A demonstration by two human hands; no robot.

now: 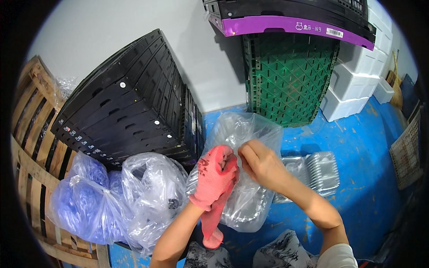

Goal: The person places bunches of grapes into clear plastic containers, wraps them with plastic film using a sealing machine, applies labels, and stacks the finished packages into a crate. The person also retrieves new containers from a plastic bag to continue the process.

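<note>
My left hand (216,177) wears a pink knit work glove with dark marks and is closed in a fist. From it hangs a loose pink glove (212,227), its cuff end low in front of my knees. My bare right hand (263,160) is just right of the fist, fingers curled and thumb tucked in. Whether the right fingertips pinch anything is hidden. Below both hands a large clear plastic bag (248,207) holds transparent plastic trays or containers. Nested clear plastic clamshell containers (323,172) lie on the floor right of the bag.
Stacked black folding crates (134,97) stand left, beside tied bags of bluish plastic (83,204) and a wooden pallet (30,167). Ahead are a green crate stack (291,80) with a purple-edged crate (268,25) on top, and white foam boxes (352,83). The floor (362,160) is blue.
</note>
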